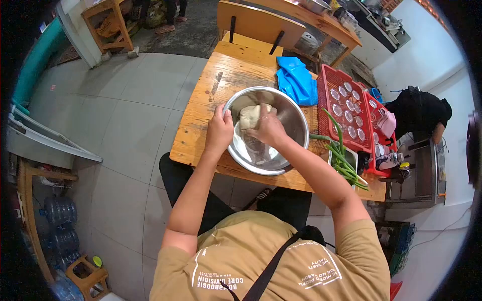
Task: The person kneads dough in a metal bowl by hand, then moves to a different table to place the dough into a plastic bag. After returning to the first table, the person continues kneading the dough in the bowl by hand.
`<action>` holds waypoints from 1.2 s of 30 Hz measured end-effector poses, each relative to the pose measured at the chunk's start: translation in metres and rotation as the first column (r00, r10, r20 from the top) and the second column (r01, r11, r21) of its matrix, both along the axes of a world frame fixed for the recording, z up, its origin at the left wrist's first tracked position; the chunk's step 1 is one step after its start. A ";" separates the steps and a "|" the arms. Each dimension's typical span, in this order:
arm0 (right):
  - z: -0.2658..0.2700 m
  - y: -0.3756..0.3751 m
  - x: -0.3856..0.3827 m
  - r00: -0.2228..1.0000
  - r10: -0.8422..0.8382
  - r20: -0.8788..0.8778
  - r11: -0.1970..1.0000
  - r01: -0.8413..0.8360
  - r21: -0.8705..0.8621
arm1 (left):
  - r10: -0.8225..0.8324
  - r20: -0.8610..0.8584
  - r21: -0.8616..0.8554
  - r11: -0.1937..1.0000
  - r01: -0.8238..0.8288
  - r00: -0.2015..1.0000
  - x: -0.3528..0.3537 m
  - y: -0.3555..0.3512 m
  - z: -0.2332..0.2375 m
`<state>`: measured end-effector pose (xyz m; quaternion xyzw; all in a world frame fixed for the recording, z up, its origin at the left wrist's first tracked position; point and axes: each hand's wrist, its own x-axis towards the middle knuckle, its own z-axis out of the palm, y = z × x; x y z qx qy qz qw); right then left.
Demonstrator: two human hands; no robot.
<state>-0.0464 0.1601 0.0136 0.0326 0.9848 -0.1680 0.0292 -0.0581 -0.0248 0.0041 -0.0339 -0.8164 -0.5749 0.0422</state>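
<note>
A steel bowl (296, 113) stands on a wooden table (193, 135). Pale dough (249, 117) lies inside it, toward the upper left of the bowl. My left hand (219, 129) grips the bowl's left rim, thumb on the edge. My right hand (269, 127) is down in the bowl, pressed on the right side of the dough, with its fingers partly hidden against it. Smears of dough or flour mark the bowl's bottom.
A blue plastic bag (296, 80) lies behind the bowl. Red baskets (326, 83) with clear lidded cups stand to the right. Green onions (344, 163) rest on a tray at the bowl's right. A person in black (419, 110) bends at the far right.
</note>
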 end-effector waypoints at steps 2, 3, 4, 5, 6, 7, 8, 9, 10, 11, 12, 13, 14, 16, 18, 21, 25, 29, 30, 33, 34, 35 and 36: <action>-0.001 -0.003 0.004 0.984 0.163 -0.072 0.987 -0.161 0.029 | 0.024 -0.009 0.021 0.999 -0.024 1.000 -0.002 0.001 -0.004; -0.002 -0.006 0.009 0.937 0.322 -0.134 0.946 -0.315 0.074 | 0.048 -0.013 0.048 0.998 -0.047 0.999 -0.003 0.001 -0.007; -0.001 -0.002 0.016 0.820 0.495 -0.289 0.869 -0.462 0.178 | 0.054 -0.014 0.046 0.998 -0.054 0.998 -0.004 0.001 -0.009; 0.004 0.009 0.020 0.816 0.500 -0.290 0.866 -0.468 0.177 | 0.053 -0.036 0.059 0.997 -0.051 0.998 -0.005 0.001 -0.012; 0.032 0.012 0.027 0.820 0.562 -0.113 0.826 -0.547 0.139 | 0.053 -0.055 0.073 0.996 -0.049 0.997 -0.006 0.000 -0.013; 0.047 0.018 0.031 0.789 0.610 0.067 0.784 -0.614 0.087 | 0.059 -0.052 0.074 0.996 -0.055 0.997 -0.005 -0.001 -0.014; 0.040 0.029 0.027 0.839 0.542 0.054 0.838 -0.544 0.040 | 0.055 -0.048 0.069 0.996 -0.051 0.997 -0.005 -0.001 -0.014; 0.045 0.026 0.027 0.841 0.539 0.052 0.840 -0.541 0.039 | 0.045 -0.046 0.062 0.997 -0.042 0.998 -0.006 0.000 -0.013; 0.051 0.020 0.028 0.912 0.408 0.035 0.912 -0.409 0.023 | 0.036 -0.048 0.060 0.998 -0.033 0.998 -0.005 0.001 -0.011; 0.055 0.015 0.027 0.964 0.267 0.017 0.964 -0.267 0.006 | 0.018 -0.025 0.069 0.997 -0.017 1.000 -0.005 0.001 -0.009; 0.028 0.015 0.021 0.966 0.228 -0.123 0.971 -0.216 0.103 | 0.001 0.000 0.078 0.997 -0.002 1.000 -0.004 0.002 -0.008; 0.005 0.014 0.013 0.966 0.226 -0.129 0.971 -0.213 0.104 | -0.001 -0.006 0.078 0.997 0.001 1.000 -0.004 0.003 -0.008; -0.014 0.012 0.005 0.942 0.323 -0.090 0.944 -0.313 0.104 | 0.009 -0.014 0.061 0.998 -0.008 1.000 -0.003 0.003 -0.009; -0.019 -0.003 0.001 0.846 0.521 -0.110 0.852 -0.508 0.130 | 0.024 -0.044 0.045 0.999 -0.022 0.999 -0.006 0.003 -0.014; -0.017 -0.022 0.018 0.757 0.650 0.067 0.706 -0.634 0.315 | 0.052 -0.035 0.047 0.998 -0.051 0.998 -0.007 0.004 -0.019; -0.007 -0.018 0.031 0.807 0.589 0.040 0.785 -0.584 0.207 | 0.035 -0.094 0.082 0.996 -0.027 0.995 -0.008 0.004 -0.026; -0.015 -0.012 0.013 0.880 0.472 -0.056 0.877 -0.461 0.135 | 0.050 -0.065 0.096 0.994 -0.044 0.997 -0.010 0.009 -0.024; -0.002 -0.017 -0.001 0.947 0.321 0.001 0.938 -0.318 0.134 | 0.025 -0.045 0.159 0.987 -0.017 0.999 -0.014 0.009 -0.022; 0.001 -0.014 -0.002 0.970 0.240 -0.047 0.971 -0.238 0.032 | 0.033 -0.041 0.112 0.993 -0.028 0.999 -0.016 0.009 -0.021; 0.009 -0.002 -0.005 0.989 0.056 -0.136 0.992 -0.070 -0.103 | 0.057 -0.054 0.086 0.995 -0.052 0.997 -0.020 0.009 -0.029; 0.014 0.002 -0.002 0.972 -0.077 -0.222 0.970 0.021 -0.242 | 0.033 -0.048 0.090 0.995 -0.029 0.998 -0.020 0.008 -0.030; 0.019 0.007 0.000 0.934 -0.219 -0.284 0.916 0.097 -0.389 | 0.006 -0.042 0.092 0.996 -0.002 0.999 -0.021 0.007 -0.030; 0.021 0.012 0.004 0.886 -0.175 -0.429 0.892 -0.042 -0.450 | 0.012 -0.051 0.092 0.996 -0.007 0.999 -0.020 0.005 -0.030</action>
